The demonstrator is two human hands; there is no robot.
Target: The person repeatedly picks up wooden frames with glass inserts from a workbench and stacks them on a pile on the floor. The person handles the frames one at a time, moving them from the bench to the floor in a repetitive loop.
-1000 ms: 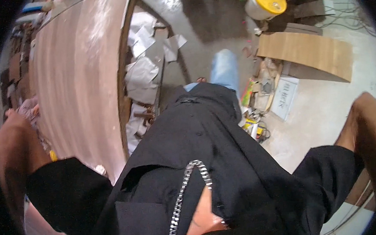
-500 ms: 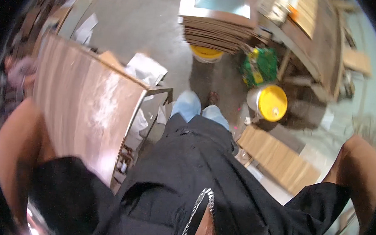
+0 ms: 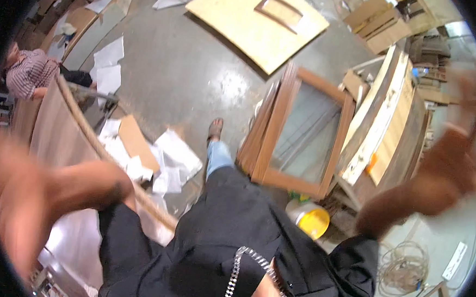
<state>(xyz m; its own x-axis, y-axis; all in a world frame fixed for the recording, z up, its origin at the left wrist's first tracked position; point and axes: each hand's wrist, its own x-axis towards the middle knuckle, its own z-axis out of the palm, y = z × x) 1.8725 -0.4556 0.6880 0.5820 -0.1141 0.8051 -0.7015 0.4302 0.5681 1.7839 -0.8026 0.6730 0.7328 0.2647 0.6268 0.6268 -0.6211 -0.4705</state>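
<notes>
My left arm bends out at the left side over a wood-grain panel [image 3: 53, 134]; my left hand [image 3: 14, 205] is smeared by motion and its fingers cannot be made out. Out at the far right my right hand [image 3: 464, 105] is raised and blurred, and whether it holds anything does not show. Nearest to my right arm is a workbench with long light wood strips [image 3: 379, 119]. In front of me, right of my forward foot [image 3: 216, 128], leans a stack of brown-framed glass doors [image 3: 265, 150].
A large pale board [image 3: 230, 12] with a small frame on it lies ahead. White sheets [image 3: 177, 155] and cardboard litter the floor at left. A yellow-lidded pail [image 3: 313, 223] and coiled hose [image 3: 402, 267] are at right. Another person [image 3: 33, 73] sits at far left.
I have stepped forward, so the framed stack and the pail are closer to my body. Both arms have swung up and outward, and more of my forearms shows.
</notes>
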